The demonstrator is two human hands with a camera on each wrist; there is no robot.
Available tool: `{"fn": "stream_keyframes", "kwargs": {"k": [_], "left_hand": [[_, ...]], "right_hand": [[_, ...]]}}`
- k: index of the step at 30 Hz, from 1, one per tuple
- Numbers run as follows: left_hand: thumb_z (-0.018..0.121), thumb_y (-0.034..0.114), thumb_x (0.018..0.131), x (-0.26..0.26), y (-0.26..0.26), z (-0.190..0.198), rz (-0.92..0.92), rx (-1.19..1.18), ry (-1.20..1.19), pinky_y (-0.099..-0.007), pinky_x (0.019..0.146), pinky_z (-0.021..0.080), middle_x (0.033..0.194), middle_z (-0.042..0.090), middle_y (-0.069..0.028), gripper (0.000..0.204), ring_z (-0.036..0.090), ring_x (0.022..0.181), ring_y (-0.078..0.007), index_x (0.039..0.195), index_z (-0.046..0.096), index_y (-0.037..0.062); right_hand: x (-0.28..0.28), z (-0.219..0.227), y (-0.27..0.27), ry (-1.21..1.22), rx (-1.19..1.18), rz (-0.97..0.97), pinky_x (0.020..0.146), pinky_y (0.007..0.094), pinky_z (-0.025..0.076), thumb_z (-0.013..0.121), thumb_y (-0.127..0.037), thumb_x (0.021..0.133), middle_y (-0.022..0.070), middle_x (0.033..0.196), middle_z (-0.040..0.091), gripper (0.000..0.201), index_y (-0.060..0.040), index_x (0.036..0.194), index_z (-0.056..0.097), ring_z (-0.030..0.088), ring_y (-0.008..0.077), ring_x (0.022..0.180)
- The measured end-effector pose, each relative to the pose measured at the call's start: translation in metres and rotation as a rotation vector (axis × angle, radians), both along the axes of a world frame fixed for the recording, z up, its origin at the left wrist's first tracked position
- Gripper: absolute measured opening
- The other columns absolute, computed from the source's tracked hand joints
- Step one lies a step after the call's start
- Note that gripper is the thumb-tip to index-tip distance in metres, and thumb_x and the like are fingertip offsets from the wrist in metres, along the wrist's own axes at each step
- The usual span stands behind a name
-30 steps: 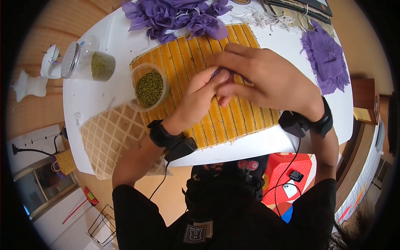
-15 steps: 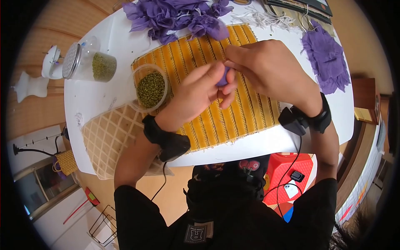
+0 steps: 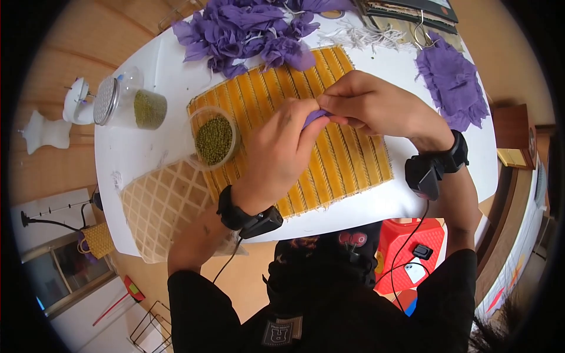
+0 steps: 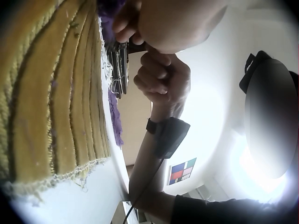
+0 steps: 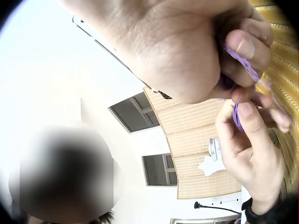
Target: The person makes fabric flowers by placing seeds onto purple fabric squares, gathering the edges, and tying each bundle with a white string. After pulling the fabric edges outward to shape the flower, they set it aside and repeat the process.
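left hand (image 3: 275, 154): curled, pinching purple cloth (image 3: 313, 117) | right hand (image 3: 385, 110): curled, gripping purple strand (image 5: 245, 62) | cloth: between hands, above yellow striped mat (image 3: 347, 170) | advice: anchor left pinch, tension strand evenly, avoid knocking clear bean tub (image 3: 237, 141)

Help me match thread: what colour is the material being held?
The material is purple, clearest in the right wrist view.

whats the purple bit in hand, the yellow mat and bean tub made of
Purple bit: matte cloth or perhaps paper, crinkled edge. Yellow mat: probably woven fabric, velvety, with frayed edges. Tub: likely smooth plastic, with a thin clear wall.
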State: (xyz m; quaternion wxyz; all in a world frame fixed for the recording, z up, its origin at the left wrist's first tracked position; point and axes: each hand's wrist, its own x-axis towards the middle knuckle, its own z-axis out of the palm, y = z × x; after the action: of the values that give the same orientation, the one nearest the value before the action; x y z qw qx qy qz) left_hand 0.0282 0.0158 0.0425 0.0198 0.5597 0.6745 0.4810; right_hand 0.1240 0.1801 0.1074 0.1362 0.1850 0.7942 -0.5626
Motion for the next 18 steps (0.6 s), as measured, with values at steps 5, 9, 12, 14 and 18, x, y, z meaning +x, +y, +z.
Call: {"fn": "stream_keyframes", "kwargs": {"k": [5, 9, 12, 14, 18], "left_hand": [[0.074, 0.010, 0.077, -0.009, 0.001, 0.000, 0.093, 0.098, 0.230, -0.0316, 0.056, 0.047, 0.086, 0.055, -0.0058, 0.017, 0.060, 0.069, -0.0220, 0.091, 0.066, 0.0066], [0.076, 0.006, 0.071, -0.001, -0.007, 0.007, 0.116, -0.050, 0.373, -0.0309, 0.054, 0.045, 0.079, 0.049, -0.0045, 0.018, 0.055, 0.065, -0.0189, 0.085, 0.066, 0.0049], [0.075, 0.002, 0.070, -0.002, -0.006, 0.002, 0.102, -0.043, 0.324, -0.0337, 0.053, 0.043, 0.072, 0.048, -0.0059, 0.015, 0.053, 0.058, -0.0213, 0.079, 0.063, 0.0034], [0.073, 0.000, 0.070, -0.003, -0.006, -0.001, 0.043, -0.096, 0.189, -0.0325, 0.050, 0.041, 0.064, 0.045, -0.0073, 0.014, 0.048, 0.052, -0.0218, 0.078, 0.061, 0.0015], [0.071, 0.006, 0.075, -0.011, -0.004, -0.008, 0.016, -0.144, 0.030, -0.0340, 0.050, 0.043, 0.064, 0.050, -0.0098, 0.013, 0.054, 0.051, -0.0241, 0.077, 0.059, 0.0005]], "right_hand": [[-0.005, -0.016, -0.001, -0.059, 0.004, -0.017, 0.049, 0.0290, 0.046, 0.052, -0.028, 0.093, 0.0081, 0.077, 0.060, 0.035, 0.0040, 0.097, 0.066, 0.060, 0.0171, 0.065], [-0.005, -0.006, -0.009, -0.108, 0.009, -0.035, 0.050, 0.0293, 0.050, 0.052, -0.023, 0.088, 0.0124, 0.101, 0.062, 0.036, 0.0044, 0.106, 0.066, 0.062, 0.0222, 0.058], [-0.004, -0.015, -0.013, -0.108, -0.045, -0.014, 0.049, 0.0295, 0.049, 0.051, -0.024, 0.088, 0.0110, 0.089, 0.064, 0.035, 0.0043, 0.103, 0.067, 0.060, 0.0208, 0.053], [-0.004, -0.017, -0.014, -0.033, -0.060, 0.004, 0.042, 0.0236, 0.043, 0.050, -0.025, 0.094, 0.0044, 0.061, 0.055, 0.032, 0.0028, 0.084, 0.063, 0.053, 0.0129, 0.043], [-0.007, -0.015, 0.007, -0.066, 0.056, 0.081, 0.052, 0.0328, 0.049, 0.052, -0.024, 0.089, 0.0108, 0.070, 0.065, 0.030, 0.0018, 0.096, 0.068, 0.061, 0.0240, 0.055]]}}
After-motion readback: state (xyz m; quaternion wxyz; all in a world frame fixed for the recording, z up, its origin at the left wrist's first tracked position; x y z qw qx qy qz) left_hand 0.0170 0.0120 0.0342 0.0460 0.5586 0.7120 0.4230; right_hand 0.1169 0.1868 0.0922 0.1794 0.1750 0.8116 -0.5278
